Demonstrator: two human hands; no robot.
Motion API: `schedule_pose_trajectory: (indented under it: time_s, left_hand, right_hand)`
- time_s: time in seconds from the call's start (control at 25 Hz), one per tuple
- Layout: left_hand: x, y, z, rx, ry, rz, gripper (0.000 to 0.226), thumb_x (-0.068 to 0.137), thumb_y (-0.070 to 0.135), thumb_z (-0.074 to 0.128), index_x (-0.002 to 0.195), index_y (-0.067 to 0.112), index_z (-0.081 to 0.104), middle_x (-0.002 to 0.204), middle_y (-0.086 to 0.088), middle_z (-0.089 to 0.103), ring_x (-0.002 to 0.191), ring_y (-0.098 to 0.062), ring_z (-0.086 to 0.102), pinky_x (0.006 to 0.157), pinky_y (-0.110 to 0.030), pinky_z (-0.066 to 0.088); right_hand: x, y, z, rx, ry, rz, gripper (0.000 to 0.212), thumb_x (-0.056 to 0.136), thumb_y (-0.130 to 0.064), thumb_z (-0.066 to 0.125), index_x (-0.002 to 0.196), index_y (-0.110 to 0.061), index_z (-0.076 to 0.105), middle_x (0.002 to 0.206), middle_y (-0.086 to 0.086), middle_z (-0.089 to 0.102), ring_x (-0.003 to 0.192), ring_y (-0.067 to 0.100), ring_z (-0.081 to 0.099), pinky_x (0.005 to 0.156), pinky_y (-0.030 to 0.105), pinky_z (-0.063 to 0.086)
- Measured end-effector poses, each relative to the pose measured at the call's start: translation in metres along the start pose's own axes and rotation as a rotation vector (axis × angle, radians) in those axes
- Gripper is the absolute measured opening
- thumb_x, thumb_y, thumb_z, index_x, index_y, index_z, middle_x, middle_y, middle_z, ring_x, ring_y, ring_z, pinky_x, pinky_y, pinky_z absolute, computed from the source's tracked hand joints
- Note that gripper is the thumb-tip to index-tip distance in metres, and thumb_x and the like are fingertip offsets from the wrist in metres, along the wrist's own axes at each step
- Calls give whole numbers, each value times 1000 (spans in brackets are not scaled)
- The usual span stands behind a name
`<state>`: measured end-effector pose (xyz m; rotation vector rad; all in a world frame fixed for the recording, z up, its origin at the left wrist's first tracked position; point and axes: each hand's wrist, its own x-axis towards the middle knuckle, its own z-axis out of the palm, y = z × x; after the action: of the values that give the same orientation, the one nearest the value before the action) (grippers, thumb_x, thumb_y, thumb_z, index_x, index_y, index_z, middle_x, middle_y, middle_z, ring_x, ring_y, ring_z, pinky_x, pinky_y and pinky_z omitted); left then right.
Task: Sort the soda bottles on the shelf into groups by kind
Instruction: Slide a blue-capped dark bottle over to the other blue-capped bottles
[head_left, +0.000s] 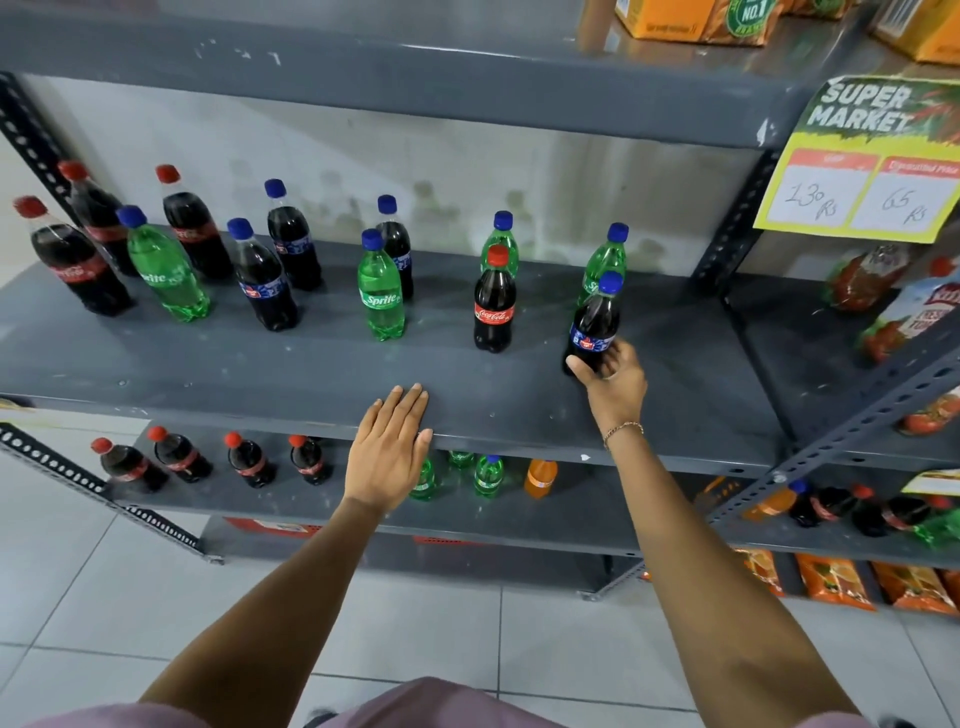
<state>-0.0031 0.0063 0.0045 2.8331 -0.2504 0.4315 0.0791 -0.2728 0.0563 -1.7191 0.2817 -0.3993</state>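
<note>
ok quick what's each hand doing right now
Left hand: open, flat on the front edge of the shelf, holding nothing.
Right hand: closed around the lower part of the dark blue-capped bottle.

On the middle shelf (311, 364) eleven bottles are standing upright in a loose, uneven row. At the far left three cola bottles (78, 270) are clustering, with a Sprite bottle (166, 270) just in front of them. Right of these, two Thums Up bottles (265, 280) are sitting one behind the other. Near the centre, another Sprite bottle (382, 291) is standing before a dark bottle (397, 249). Further right, a Coca-Cola bottle (494, 306) is standing in front of a third Sprite bottle (501, 236). At the right end, the right hand (610, 376) is touching the base of a dark bottle (595, 322), a fourth Sprite bottle (605, 260) behind it. The left hand (389, 452) is lying on the shelf's front edge.
</note>
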Motion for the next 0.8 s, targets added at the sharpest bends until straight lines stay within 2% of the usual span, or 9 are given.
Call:
schedule_pose_trajectory:
  time_s: [0.16, 0.28, 0.48, 0.56, 0.68, 0.8]
  left_hand:
    - [-9, -41, -17, 11, 5, -93, 55, 98, 37, 21, 141, 7, 41, 148, -9, 41, 138, -27, 35, 113, -42, 24]
    - [-20, -82, -33, 38, -18, -148, 61, 99, 41, 13, 140, 5, 41, 148, -12, 41, 138, -28, 35, 114, -42, 23]
    - [-26, -155, -56, 54, -34, -185, 67, 98, 45, 9, 142, 3, 37, 149, -14, 37, 141, -27, 29, 117, -38, 14]
    - [-24, -167, -61, 66, -48, -139, 66, 98, 45, 11, 142, 2, 37, 149, -14, 38, 141, -27, 28, 117, -39, 15]
    - [-20, -177, -62, 58, -63, -67, 59, 98, 39, 20, 141, 2, 38, 150, -13, 37, 141, -28, 29, 117, -40, 16]
    - [-16, -185, -60, 50, -44, -1, 55, 99, 36, 26, 139, 2, 42, 147, -13, 41, 139, -28, 33, 115, -42, 22]
  right_hand:
    - [-43, -4, 20, -16, -34, 9, 55, 62, -14, 83, 110, -13, 57, 100, 0, 66, 90, 7, 65, 83, 23, 53]
    - [-74, -6, 49, -74, -137, -39, 53, 62, -18, 83, 108, -17, 58, 93, -9, 65, 80, -13, 62, 76, 8, 51]
    - [-117, -23, 144, -104, -280, -83, 55, 61, -23, 84, 110, -16, 57, 93, -8, 67, 82, -11, 61, 77, 4, 48]
    - [-126, -30, 178, -92, -280, -96, 56, 61, -23, 84, 109, -17, 57, 97, -5, 69, 85, -10, 61, 81, 12, 51]
    - [-127, -34, 225, -77, -260, -101, 57, 60, -23, 83, 109, -16, 57, 103, 6, 71, 92, 11, 67, 87, 34, 55]
    - [-124, -38, 259, -96, -233, -101, 58, 58, -26, 83, 109, -17, 56, 102, 7, 71, 92, 15, 67, 86, 39, 55]
